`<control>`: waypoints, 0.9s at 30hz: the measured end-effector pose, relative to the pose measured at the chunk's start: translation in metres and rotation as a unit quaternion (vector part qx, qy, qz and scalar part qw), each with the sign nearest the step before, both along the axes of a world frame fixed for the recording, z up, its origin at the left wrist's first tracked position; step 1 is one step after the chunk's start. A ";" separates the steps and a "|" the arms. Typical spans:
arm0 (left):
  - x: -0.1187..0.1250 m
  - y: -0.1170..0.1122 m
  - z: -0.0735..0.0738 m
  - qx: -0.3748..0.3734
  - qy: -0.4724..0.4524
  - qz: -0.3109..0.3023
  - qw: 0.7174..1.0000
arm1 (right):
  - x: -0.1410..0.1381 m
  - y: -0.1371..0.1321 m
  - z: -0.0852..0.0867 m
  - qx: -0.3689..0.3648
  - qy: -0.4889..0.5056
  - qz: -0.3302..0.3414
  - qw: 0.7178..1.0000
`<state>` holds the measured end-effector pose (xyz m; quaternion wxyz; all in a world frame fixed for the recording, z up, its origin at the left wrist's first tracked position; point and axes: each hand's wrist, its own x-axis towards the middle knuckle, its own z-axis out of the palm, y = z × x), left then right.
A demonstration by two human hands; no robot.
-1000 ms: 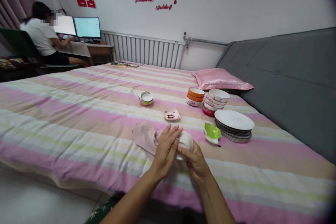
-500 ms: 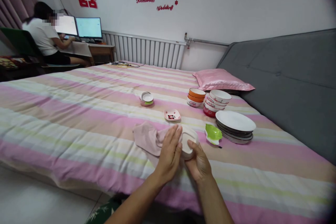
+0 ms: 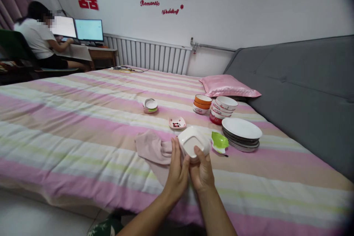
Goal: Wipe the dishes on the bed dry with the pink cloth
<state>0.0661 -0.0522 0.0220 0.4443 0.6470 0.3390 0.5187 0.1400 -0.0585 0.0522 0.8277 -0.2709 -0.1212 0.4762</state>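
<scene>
A white square dish is tilted with its underside towards me. My right hand grips its near right edge, thumb on the base and fingers beneath. My left hand presses a pale pink cloth to the dish's left side, its fingers long and close together. The rest of the cloth trails over the bed to the left. Just beyond the dish lies a small pink dish with a red cartoon print. To the right is a green leaf-shaped dish.
A plate stack, white-red bowls and orange bowls stand at the right on the striped bed. Small dishes are nested farther back. Behind are a pink pillow and grey headboard. A person sits at the desk.
The white dish has turned and shifted slightly left and up, showing more of its base. My left hand's fingers have moved to its left edge with the cloth. The view has shifted slightly.
</scene>
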 end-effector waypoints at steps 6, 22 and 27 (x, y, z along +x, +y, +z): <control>0.001 0.010 0.006 -0.122 -0.099 0.044 0.987 | -0.015 0.000 -0.005 -0.013 -0.045 0.046 0.998; -0.042 0.041 0.028 0.104 0.066 -0.090 0.988 | 0.005 -0.009 -0.005 -0.033 -0.134 0.112 0.984; -0.031 0.034 0.024 0.110 0.085 -0.041 0.989 | -0.005 -0.006 -0.012 -0.029 -0.128 0.045 0.990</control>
